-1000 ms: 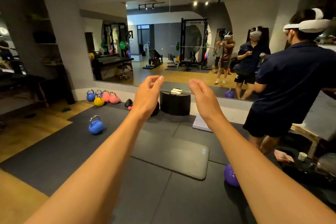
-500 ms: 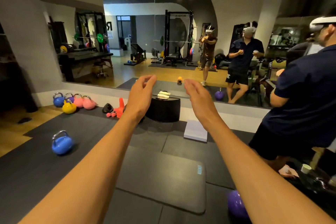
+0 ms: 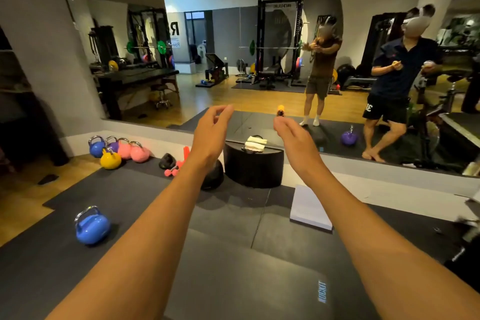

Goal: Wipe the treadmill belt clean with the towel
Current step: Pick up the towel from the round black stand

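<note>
Left hand [image 3: 210,135], right hand [image 3: 294,138] empty; towel [image 3: 254,146], perhaps.

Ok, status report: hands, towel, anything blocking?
Left hand and right hand out front, open, empty. Towel folded on black box by the mirror, untouched. Nothing between hands and towel; treadmill belt not in view.

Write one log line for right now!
left hand: raised, empty | right hand: raised, empty | towel: folded on black block, untouched
</note>
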